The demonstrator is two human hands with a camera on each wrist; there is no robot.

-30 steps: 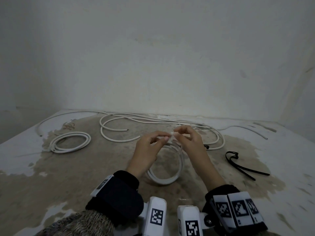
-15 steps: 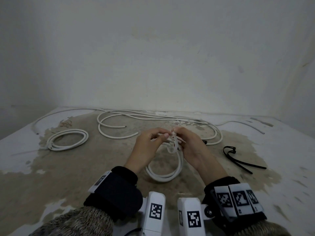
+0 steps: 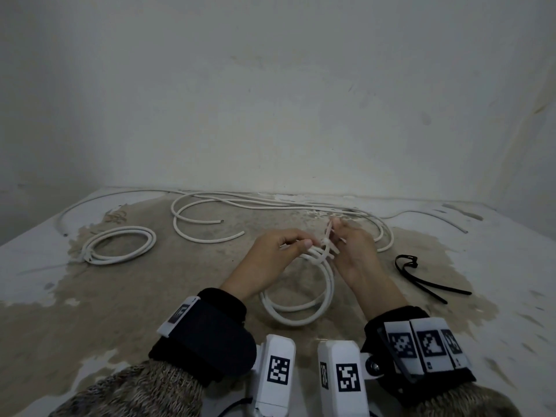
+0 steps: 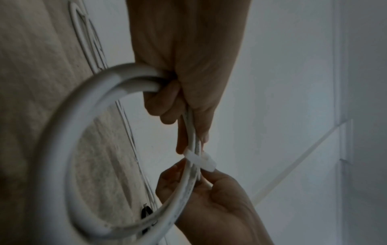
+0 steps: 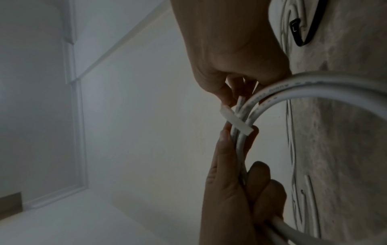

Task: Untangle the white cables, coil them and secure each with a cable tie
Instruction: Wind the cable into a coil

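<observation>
A coiled white cable stands on edge on the table between my hands. A white cable tie wraps its top strands, and its tail points up. My left hand grips the bundled strands just left of the tie. My right hand pinches the tie's tail on the other side. In the left wrist view the tie's head sits between the left hand and the right hand. The right wrist view shows the tie across the strands.
A second coiled white cable lies at the left. Loose white cables sprawl along the back of the table, near the wall. Black cable ties lie to the right of my right hand.
The tie's loop has drawn tighter round the coil's strands and its tail now sticks up by my right fingers. Both hands stay at the top of the coil.
</observation>
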